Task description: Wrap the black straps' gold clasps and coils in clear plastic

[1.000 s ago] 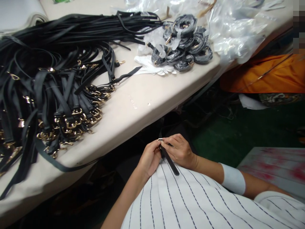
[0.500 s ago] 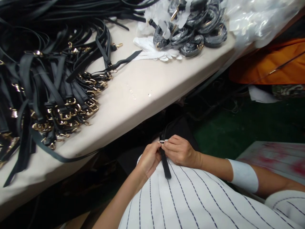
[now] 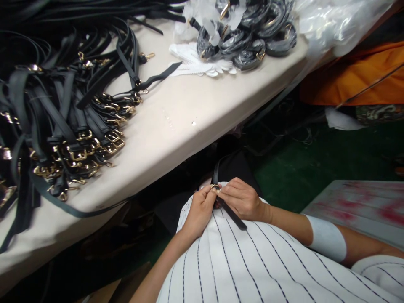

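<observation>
Over my lap, my left hand (image 3: 199, 211) and my right hand (image 3: 242, 198) meet at the buckle (image 3: 215, 186) of a black leather strap (image 3: 232, 214). Both hands pinch the strap there, thumbs and fingertips close together around the metal. Its rounded end slants down to the right across my striped white clothing, while the other part runs up behind the buckle toward the dark area under the table. My fingers partly cover the buckle, so how the strap passes through it cannot be made out.
Many black straps with gold buckles (image 3: 78, 151) lie heaped on the cream-covered table (image 3: 176, 143) at left. Coiled straps in clear plastic (image 3: 249, 46) and white paper strips (image 3: 202, 63) sit at the back. Orange cloth (image 3: 353, 80) hangs at right, above a green floor.
The strap's rounded end has swung to the right, from nearly straight down to a slant. Both hands stay at the buckle. The whole view has shifted slightly.
</observation>
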The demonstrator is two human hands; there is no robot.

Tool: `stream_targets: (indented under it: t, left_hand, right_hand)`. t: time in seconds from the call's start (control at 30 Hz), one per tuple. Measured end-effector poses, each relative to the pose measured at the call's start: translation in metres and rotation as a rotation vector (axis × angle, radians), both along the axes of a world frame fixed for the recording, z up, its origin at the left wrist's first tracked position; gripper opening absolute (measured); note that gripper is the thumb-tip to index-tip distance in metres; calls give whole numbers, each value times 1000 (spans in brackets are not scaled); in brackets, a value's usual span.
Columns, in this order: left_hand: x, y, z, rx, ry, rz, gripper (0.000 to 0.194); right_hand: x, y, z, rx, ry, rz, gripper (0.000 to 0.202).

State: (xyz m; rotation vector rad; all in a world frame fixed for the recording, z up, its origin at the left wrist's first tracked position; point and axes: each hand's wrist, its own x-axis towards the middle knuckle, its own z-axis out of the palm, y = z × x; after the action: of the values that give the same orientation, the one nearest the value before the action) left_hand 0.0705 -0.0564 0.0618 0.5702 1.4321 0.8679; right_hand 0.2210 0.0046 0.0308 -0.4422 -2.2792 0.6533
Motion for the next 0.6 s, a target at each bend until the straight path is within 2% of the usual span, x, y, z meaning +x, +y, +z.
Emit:
stream_targets:
  t: [0.23,0.37,0.47,0.53,0.6]
  left_hand:
    - [-5,1,-3,72,26,-18,27]
    - [-9,0,-4,70,-11,-12,29]
    - [-12,0,-2,80,-57,-33,32]
    - [-15,2,-2,89,-89,-51,34]
    - [-16,3,-2,95,-127,-54,34]
  right_hand:
    - [4,-2,-6,-86,46,-73,32]
    - [5,-3,-2,-76,-3,-122,32]
    - [3,1,2,-178,-17,-166,38]
    - [2,8,1,-284,-38,-135,43]
    - [2,17,-1,-370,-80,-26,41]
